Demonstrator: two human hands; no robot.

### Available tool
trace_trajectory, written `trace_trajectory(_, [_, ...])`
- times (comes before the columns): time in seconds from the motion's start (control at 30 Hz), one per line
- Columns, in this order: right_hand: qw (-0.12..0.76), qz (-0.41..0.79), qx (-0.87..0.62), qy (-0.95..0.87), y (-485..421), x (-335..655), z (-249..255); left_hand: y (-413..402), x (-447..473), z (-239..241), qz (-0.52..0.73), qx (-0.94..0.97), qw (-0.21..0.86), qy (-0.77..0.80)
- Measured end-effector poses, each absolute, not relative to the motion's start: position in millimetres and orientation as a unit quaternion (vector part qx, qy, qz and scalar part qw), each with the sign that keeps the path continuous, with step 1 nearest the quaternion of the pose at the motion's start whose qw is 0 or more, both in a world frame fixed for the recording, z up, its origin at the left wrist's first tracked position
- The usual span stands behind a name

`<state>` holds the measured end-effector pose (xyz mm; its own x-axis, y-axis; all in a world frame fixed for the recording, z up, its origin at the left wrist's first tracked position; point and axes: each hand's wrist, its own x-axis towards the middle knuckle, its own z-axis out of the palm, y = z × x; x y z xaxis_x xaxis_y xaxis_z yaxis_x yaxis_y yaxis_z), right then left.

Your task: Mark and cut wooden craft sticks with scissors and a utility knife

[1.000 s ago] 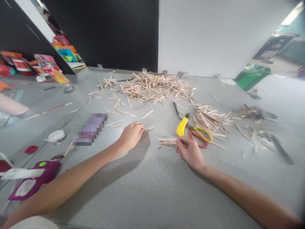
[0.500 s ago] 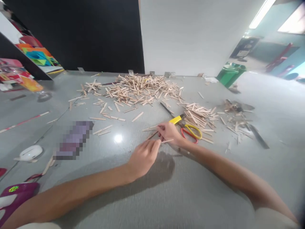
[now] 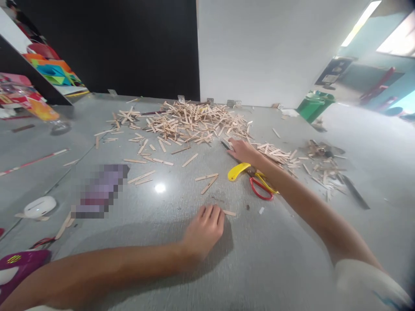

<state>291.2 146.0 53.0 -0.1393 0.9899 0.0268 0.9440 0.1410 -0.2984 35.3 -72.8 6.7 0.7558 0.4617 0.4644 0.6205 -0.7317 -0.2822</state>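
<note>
My left hand (image 3: 205, 226) rests low over the grey floor, fingers curled down, with a wooden craft stick (image 3: 230, 213) jutting from beneath it on the right. Farther forward, my right hand (image 3: 242, 152) reaches to the near edge of the big heap of craft sticks (image 3: 194, 121); its fingers are partly stretched out, and I see no stick clearly gripped. Below its fingertips lies a dark thin blade-like tool (image 3: 228, 148). Under my right forearm are a yellow-handled tool (image 3: 239, 171) and scissors (image 3: 261, 189) with red and yellow handles. Two sticks (image 3: 207, 181) form a V between the hands.
A smaller stick pile (image 3: 274, 153) lies right of my right hand. Stick scraps and a metal ruler-like strip (image 3: 355, 192) are farther right. At left are a blurred-out phone-shaped item (image 3: 102, 190), a white mouse (image 3: 40, 207) and a purple device (image 3: 24, 268). A green bin (image 3: 314, 106) stands behind.
My right hand has left the sticks by my left hand and moved forward to the heap. Two sticks now lie in a V on the floor. My left hand has lowered slightly toward me.
</note>
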Motion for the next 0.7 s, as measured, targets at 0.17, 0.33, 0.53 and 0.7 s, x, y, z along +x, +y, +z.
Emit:
trace_trajectory(0.17, [0.112, 0.111, -0.609, -0.778, 157.4, 291.0, 45.4, -89.1, 34.4, -4.1, -0.196, -0.909, 0.225, -0.292])
trace_trajectory(0.33, [0.231, 0.086, -0.615, -0.749, 139.8, 305.2, 63.8, -93.7, 34.9, -9.1, -0.194, -0.907, 0.228, -0.297])
trace_trajectory(0.53, [0.406, 0.14, -0.603, -0.672, 59.0, 304.2, 82.5, -94.0, 33.7, -8.3, -0.175, -0.904, 0.226, -0.317])
trace_trajectory(0.7, [0.39, 0.356, -0.55, -0.647, 5.6, 283.3, 68.6, -92.7, 33.4, -3.0, -0.156, -0.906, 0.204, -0.336])
